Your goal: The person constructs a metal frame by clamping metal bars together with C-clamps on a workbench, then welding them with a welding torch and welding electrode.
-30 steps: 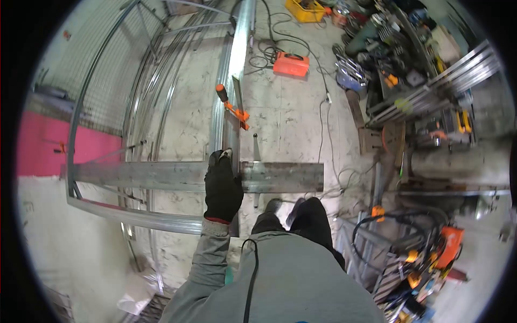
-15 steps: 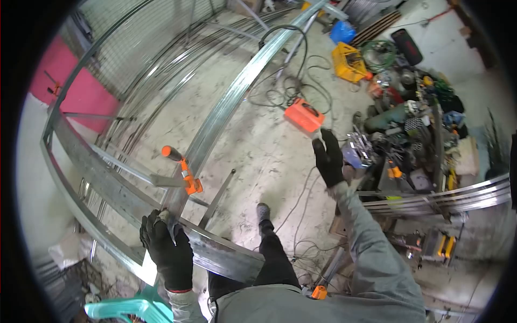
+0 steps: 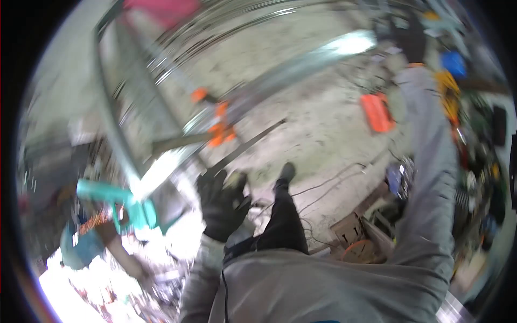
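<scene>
My left hand point(image 3: 223, 207), in a black glove, is in front of my waist with its fingers apart. It is beside the lower end of a thin dark bar point(image 3: 250, 142). An orange-handled clamp point(image 3: 219, 126) sits further out, at the near end of a long shiny metal channel point(image 3: 307, 64) that crosses the floor. Stretched far forward, my right hand point(image 3: 408, 37), also gloved in black, is at the channel's far end. Motion smears its fingers, and I cannot tell whether they grip the channel. Curved metal framing point(image 3: 116, 124) stands to the left.
An orange-red case point(image 3: 378, 113) lies on the floor near a yellow crate point(image 3: 448, 89) and a blue bag point(image 3: 454, 64). Thin cables point(image 3: 336, 180) run across the floor. A teal plastic piece point(image 3: 141, 212) is at lower left. Boxes and tools point(image 3: 371, 231) crowd the right.
The view has swung round. My right hand has reached forward to the channel's far end. My left hand has come off the curved frame and is nearer my body.
</scene>
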A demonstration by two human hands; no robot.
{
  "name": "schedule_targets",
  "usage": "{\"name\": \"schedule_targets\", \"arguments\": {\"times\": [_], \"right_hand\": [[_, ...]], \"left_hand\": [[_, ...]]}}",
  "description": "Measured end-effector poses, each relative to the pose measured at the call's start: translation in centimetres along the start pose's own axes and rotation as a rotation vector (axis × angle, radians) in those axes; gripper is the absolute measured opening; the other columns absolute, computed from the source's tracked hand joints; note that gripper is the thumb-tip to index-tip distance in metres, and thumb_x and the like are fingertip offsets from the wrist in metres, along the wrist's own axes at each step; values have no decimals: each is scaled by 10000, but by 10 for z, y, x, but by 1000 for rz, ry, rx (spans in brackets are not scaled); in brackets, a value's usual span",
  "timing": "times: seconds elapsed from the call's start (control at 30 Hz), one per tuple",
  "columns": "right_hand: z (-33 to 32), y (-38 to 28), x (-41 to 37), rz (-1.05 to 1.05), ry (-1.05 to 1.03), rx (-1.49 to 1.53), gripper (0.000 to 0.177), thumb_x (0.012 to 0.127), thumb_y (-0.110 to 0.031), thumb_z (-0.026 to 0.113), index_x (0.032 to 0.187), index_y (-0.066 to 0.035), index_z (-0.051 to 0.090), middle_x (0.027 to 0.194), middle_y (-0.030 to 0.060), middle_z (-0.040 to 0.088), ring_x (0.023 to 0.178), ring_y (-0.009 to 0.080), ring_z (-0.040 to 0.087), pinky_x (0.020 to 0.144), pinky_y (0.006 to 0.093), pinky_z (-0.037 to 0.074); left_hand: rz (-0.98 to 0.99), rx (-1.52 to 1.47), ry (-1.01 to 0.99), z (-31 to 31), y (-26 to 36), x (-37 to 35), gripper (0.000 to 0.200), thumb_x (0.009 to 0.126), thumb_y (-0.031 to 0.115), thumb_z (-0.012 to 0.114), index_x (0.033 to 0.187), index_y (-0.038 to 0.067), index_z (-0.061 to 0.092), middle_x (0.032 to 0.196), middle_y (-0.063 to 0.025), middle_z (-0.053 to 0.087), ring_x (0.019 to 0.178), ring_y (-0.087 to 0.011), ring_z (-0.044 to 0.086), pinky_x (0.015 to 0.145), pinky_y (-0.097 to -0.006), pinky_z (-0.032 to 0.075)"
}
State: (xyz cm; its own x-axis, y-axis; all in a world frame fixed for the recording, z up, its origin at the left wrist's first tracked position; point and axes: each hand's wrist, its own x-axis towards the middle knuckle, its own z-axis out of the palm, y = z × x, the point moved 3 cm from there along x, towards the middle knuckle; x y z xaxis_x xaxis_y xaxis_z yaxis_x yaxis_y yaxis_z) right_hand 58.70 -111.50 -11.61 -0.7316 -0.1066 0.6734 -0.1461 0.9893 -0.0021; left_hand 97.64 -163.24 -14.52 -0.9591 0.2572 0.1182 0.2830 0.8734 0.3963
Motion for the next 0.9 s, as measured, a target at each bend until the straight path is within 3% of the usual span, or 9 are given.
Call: {"name": "schedule_targets", "arguments": {"times": [0.07,0.17,0.3,0.8,0.87,0.9], "right_hand": [[36,15,38,-3,-186,-66,569,969,-415,770,1373,-42,625,1242,172,689,1125,351,675,968,457,540],[93,33,55,-47,-322,-120,539,979,-408,755,1356,-46,626,1210,151,686,1098,329,674,957,448,540],[88,23,52,-28,-361,-104,500,992,-399,735,1334,-51,628,1167,123,682,1061,299,673,942,436,539],[-26,13,-33,58,-362,118,363,1043,-365,659,1251,-68,634,1004,20,667,922,188,668,888,393,536],[-57,19,-48,93,-352,187,346,1050,-360,649,1240,-71,635,983,6,665,904,173,667,880,387,536],[-82,27,-57,123,-346,230,338,1053,-358,644,1234,-72,635,972,-1,664,894,165,667,877,384,536]], "left_hand": [[-53,-1,30,5,-7,-12,501,767,327,875,1175,69,742,1412,-199,604,1408,-468,497,1215,-678,312],[-122,26,7,3,-8,-18,508,828,328,817,1246,62,705,1429,-204,602,1437,-456,472,1251,-654,290],[-98,17,66,-8,-6,-16,481,828,272,789,1259,74,709,1355,-153,624,1445,-386,484,1253,-584,332],[8,-71,169,8,-20,-23,383,796,268,746,1112,51,737,1279,-188,645,1441,-431,489,1257,-617,297],[-19,-17,156,15,-24,-23,399,803,282,731,1114,31,739,1271,-205,648,1443,-441,484,1255,-626,300],[24,51,242,31,-29,-29,436,807,303,720,1129,10,741,1288,-254,646,1432,-465,484,1251,-642,303]]}}
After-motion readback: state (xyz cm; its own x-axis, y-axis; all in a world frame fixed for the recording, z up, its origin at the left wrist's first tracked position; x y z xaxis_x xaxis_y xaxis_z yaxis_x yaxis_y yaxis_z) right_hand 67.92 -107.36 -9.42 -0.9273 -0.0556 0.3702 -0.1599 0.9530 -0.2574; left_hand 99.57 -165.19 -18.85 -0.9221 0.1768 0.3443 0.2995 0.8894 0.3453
